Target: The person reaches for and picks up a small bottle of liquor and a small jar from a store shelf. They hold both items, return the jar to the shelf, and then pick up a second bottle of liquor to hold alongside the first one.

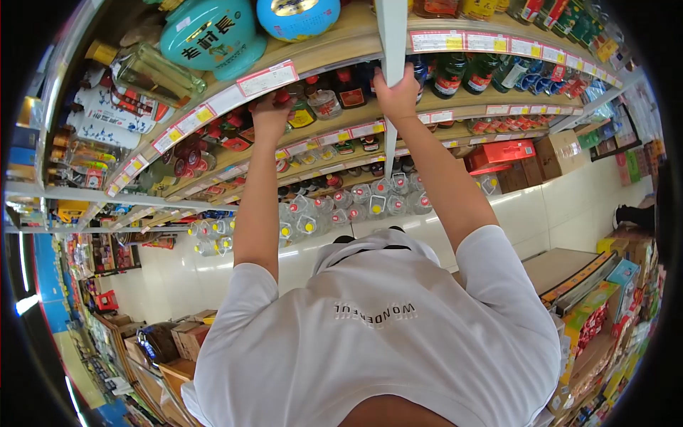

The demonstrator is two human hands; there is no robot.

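Both my arms reach up to a shop shelf (341,135) of bottles. My left hand (271,118) is curled around a small red-capped bottle (283,98) in the second row, beside a yellow-labelled bottle (302,114). My right hand (395,95) is raised in front of the white shelf upright (391,35), its fingers bent at the shelf edge near dark bottles with red labels (447,77). What it grips is hidden behind the hand. My white T-shirt (377,341) fills the lower view.
Large teal ceramic jars (212,34) stand on the top shelf. Clear plastic jugs (356,203) fill the lowest row. Red and brown cartons (530,158) sit on the floor at right. Boxes and stacked goods line both sides of the white tiled aisle.
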